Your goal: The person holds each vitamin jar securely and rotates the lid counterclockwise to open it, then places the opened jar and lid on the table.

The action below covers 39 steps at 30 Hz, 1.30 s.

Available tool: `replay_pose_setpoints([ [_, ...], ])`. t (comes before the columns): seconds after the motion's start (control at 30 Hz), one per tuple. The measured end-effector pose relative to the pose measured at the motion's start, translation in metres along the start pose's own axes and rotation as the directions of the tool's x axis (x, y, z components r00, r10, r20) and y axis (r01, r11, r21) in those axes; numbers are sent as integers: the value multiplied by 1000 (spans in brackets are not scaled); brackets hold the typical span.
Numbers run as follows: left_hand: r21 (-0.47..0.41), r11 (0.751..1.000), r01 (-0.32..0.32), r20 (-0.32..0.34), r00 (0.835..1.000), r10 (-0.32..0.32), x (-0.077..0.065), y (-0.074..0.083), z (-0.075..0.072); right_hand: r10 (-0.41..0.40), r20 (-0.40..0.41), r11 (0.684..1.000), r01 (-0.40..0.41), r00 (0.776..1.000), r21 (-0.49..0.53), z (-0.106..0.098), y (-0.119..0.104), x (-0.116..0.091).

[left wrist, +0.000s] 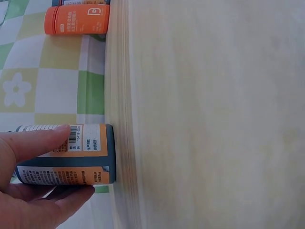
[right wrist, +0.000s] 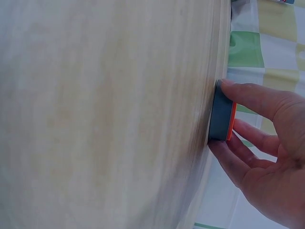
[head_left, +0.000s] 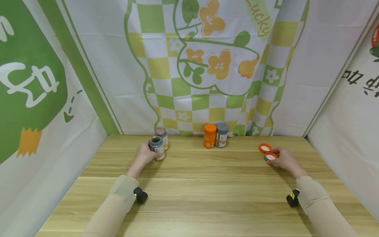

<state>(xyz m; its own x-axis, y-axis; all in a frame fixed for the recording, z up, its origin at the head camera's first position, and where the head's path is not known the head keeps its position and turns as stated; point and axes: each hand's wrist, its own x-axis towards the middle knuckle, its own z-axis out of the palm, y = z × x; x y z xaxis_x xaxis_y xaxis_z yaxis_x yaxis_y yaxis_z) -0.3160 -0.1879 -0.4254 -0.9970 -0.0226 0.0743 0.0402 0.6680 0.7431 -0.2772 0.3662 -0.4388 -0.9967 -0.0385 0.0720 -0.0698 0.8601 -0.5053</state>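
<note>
My left hand [head_left: 144, 153] grips a grey bottle [head_left: 160, 150] with a white and orange label; it stands upright on the table and its mouth is uncovered. Just behind it is a second capless grey bottle [head_left: 164, 134], partly hidden, with something pinkish at its mouth. In the left wrist view, the thumb lies along the held bottle's label [left wrist: 71, 143]. Over on the right, my right hand [head_left: 285, 158] pinches a grey cap [right wrist: 220, 112] by its side. The cap lies inside up, showing an orange rim and white inside. Another upturned orange-rimmed cap [head_left: 265, 148] lies beside it.
At the middle of the table's back edge stand an orange bottle [head_left: 210, 136] and a grey bottle [head_left: 221, 135], both capped and side by side. A patterned curtain [head_left: 219, 98] hangs behind the wooden table [head_left: 207, 194], with printed cloth walls on both sides.
</note>
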Motion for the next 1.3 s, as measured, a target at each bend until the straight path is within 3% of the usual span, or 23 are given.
replay_pose_setpoints([
  [0.63,-12,1000,6,32,999,-5,-1,0,-1,-8,3,1000,8,1000,-8,-1,1,0],
  [1.3,-26,1000,12,8,1000,-11,-9,2,-4,-8,-13,999,8,1000,32,0,1,-4],
])
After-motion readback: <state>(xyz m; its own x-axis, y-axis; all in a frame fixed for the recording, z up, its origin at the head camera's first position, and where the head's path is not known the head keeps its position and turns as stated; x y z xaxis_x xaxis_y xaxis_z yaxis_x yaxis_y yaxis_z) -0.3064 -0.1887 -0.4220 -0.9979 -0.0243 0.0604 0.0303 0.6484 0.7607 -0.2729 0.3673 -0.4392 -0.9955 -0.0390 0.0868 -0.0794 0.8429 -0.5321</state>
